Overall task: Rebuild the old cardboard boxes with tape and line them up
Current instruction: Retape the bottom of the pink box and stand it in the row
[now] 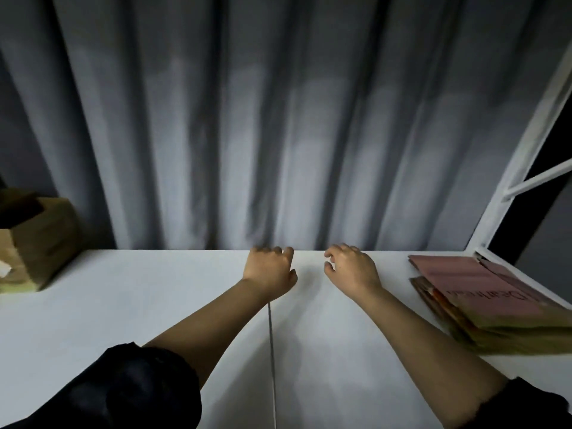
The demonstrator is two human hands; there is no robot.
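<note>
Both hands, left hand and right hand, loosely curled and empty over the table; reaching carelessly risked toppling the flattened boxes stack.

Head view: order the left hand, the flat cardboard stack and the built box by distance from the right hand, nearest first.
1. Left hand: just beside the right hand, at the table's far edge.
2. Flat cardboard stack: on the table's right side, clearly farther off.
3. Built box: at the far left edge, beyond the left hand.
</note>
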